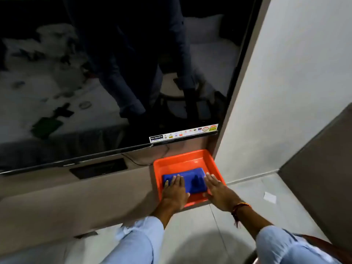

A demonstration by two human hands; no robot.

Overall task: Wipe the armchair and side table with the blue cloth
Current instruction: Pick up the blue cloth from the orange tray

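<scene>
A folded blue cloth (192,179) lies flat in an orange tray (182,157) on the right end of a beige counter. My left hand (174,189) rests palm down on the cloth's left part, fingers spread. At the cloth's right edge my right hand (215,187) hovers flat over the tray's right side, fingers apart, holding nothing. Whether it touches the cloth I cannot tell. Neither the armchair nor the side table appears directly; only a dim reflection of furniture shows in the screen.
A large dark television screen (114,73) hangs above the beige counter (76,197). A black box (98,168) with a cable sits under it. A white wall (285,82) and a dark panel (323,168) stand to the right. A paper scrap (270,197) lies on the tiled floor.
</scene>
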